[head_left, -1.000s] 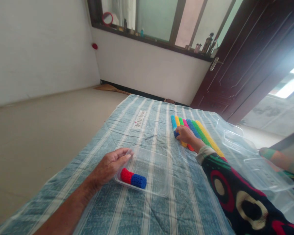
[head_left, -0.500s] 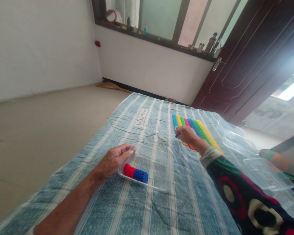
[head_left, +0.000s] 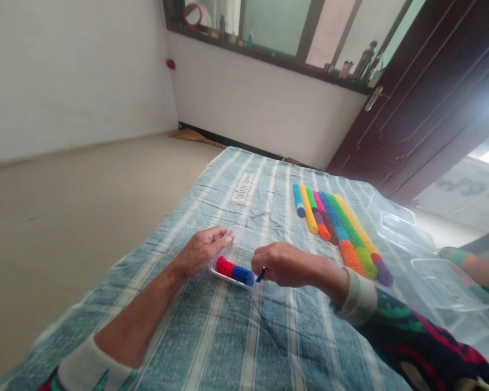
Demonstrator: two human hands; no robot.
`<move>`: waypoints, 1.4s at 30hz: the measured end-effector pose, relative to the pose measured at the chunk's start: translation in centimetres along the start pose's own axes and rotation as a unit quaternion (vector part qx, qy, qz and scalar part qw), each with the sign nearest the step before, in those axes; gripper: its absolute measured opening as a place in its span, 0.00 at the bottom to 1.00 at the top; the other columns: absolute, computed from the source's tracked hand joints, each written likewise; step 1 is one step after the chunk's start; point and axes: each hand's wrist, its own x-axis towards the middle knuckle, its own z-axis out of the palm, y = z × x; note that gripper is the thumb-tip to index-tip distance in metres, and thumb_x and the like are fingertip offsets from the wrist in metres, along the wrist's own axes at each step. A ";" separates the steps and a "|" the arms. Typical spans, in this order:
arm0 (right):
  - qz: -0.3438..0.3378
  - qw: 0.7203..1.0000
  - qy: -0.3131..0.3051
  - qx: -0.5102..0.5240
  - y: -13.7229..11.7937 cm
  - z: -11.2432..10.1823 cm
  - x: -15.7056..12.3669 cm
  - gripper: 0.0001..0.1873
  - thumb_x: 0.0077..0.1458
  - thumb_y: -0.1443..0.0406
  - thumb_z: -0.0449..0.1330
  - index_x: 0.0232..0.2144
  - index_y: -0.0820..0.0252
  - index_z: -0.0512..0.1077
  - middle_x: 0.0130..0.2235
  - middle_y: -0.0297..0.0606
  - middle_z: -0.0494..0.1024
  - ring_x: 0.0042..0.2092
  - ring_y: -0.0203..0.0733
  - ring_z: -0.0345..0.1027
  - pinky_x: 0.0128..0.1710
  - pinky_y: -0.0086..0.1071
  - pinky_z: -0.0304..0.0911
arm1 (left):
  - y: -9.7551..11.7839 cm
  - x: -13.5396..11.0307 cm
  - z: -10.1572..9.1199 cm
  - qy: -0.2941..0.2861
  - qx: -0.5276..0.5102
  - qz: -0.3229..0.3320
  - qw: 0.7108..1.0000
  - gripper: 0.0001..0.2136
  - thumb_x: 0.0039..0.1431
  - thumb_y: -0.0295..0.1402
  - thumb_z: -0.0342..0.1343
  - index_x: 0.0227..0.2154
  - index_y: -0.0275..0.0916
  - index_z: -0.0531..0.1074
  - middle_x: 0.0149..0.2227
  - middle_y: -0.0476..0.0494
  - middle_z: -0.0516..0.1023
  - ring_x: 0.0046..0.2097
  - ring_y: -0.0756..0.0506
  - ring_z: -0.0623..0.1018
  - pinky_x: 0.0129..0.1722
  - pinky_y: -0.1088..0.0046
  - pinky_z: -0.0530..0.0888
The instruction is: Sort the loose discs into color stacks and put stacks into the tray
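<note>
Container (head_left: 243, 247), clear plastic, rests on striped cloth (head_left: 212, 339), a red-and-blue roll (head_left: 233, 271) lying along its near side. The left hand (head_left: 207, 247) grasps its rim; the right hand (head_left: 283, 263) pinches a dark-blue piece (head_left: 261, 274) just beside the roll's blue end. Colourful rolls (head_left: 337, 225) lie outside, near other clear containers (head_left: 452, 282).

Red-and-blue roll (head_left: 235, 271) in clear box (head_left: 246, 244)

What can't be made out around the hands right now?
All in the head view:
Dark blue piece: mostly hidden by the right hand.
Clear plastic container: its right side is partly behind that hand.
Right sleeve: cut off by the picture's edge.
Windowsill bottle: any label too small and blurred.
</note>
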 end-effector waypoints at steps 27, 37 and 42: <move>0.056 0.996 0.070 0.018 0.1 3.5 0.6 0.19 0.54 0.76 0.57 0.48 0.58 0.66 0.39 0.37 0.79 0.36 0.38 0.72 0.35 0.29 0.61 | 0.2 0.0 0.0 0.004 0.005 0.002 1.000 0.21 0.48 0.49 0.60 0.38 0.38 0.79 0.41 0.40 0.84 0.46 0.36 0.81 0.51 0.59 0.75; 0.035 0.997 0.072 0.017 -0.2 3.6 0.6 0.31 0.53 0.77 0.56 0.59 0.59 0.60 0.44 0.40 0.79 0.44 0.42 0.74 0.41 0.32 0.66 | 0.4 0.0 0.0 0.013 -0.025 -0.009 1.000 0.22 0.43 0.49 0.64 0.37 0.39 0.80 0.42 0.40 0.85 0.46 0.35 0.82 0.48 0.60 0.77; 0.016 0.996 0.080 0.025 -0.4 3.4 0.8 0.29 0.54 0.76 0.57 0.58 0.56 0.61 0.44 0.38 0.79 0.43 0.42 0.73 0.41 0.31 0.67 | 1.1 -0.1 -0.2 0.017 -0.008 -0.029 0.999 0.22 0.43 0.50 0.63 0.36 0.39 0.80 0.39 0.40 0.85 0.46 0.34 0.82 0.49 0.59 0.77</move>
